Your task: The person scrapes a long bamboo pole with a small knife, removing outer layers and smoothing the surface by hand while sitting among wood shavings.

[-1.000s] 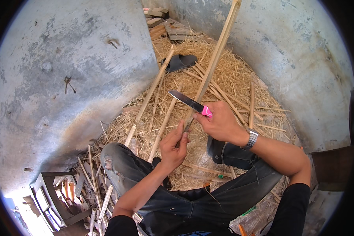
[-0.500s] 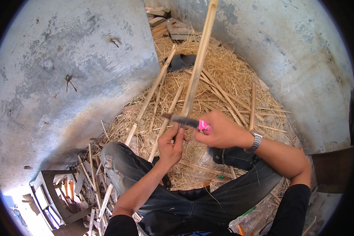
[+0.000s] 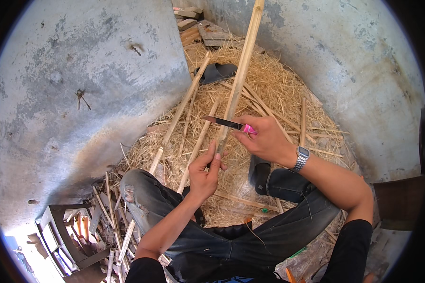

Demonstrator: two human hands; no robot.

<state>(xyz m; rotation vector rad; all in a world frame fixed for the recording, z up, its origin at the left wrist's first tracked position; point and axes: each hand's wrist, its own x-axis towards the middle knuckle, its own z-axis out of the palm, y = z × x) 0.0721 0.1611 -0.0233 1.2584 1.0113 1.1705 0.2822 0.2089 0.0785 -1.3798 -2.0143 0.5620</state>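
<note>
My left hand (image 3: 207,170) is closed around the lower end of a long bamboo strip (image 3: 241,70), which slants up and away past the top of the view. In my right hand (image 3: 264,137) is a knife (image 3: 226,123) with a pink handle, its dark blade lying across the strip a little above my left fingers. The blade tip points left and looks brownish. A metal-banded watch (image 3: 302,158) is on my right wrist.
Shavings (image 3: 269,70) cover the floor, with several loose strips (image 3: 186,106) lying on them. A dark slipper (image 3: 217,73) sits farther off. Worn grey walls (image 3: 104,61) rise left and right. A broken frame (image 3: 63,238) and more strips are at lower left.
The knife and my right hand have moved up the strip, away from my left fingers. My left hand keeps its hold in nearly the same place.
</note>
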